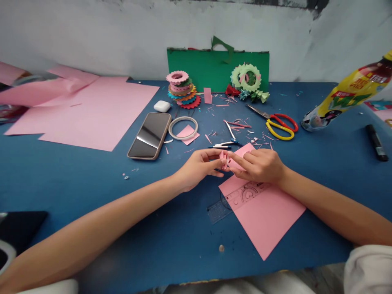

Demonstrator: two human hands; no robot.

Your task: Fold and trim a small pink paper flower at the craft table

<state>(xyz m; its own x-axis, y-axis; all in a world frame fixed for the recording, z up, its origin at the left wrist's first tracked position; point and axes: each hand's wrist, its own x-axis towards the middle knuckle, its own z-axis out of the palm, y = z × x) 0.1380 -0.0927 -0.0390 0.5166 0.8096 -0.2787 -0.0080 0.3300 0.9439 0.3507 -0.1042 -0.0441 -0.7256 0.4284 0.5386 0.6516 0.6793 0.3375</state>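
Between my two hands is a small folded pink paper piece (224, 160). My left hand (200, 167) pinches it from the left, thumb and fingers closed on it. From the other side my right hand (260, 165) presses its index finger and thumb against the piece, the remaining fingers curled. Under the right hand a pink paper piece (241, 154) shows in part. Nearer to me lies a large pink sheet (269, 220), with a clear ruler (219, 211) across its upper left corner. A compass (234, 141) rests just beyond my fingertips.
Red-yellow scissors (280, 124), a tape roll (183, 139), a phone (150, 136) and an earbud case (162, 106) lie beyond. Stacked paper rings (183, 92) stand before a green board (202, 67). A bottle (346, 96) and marker (376, 143) are right, pink sheets (101, 110) left.
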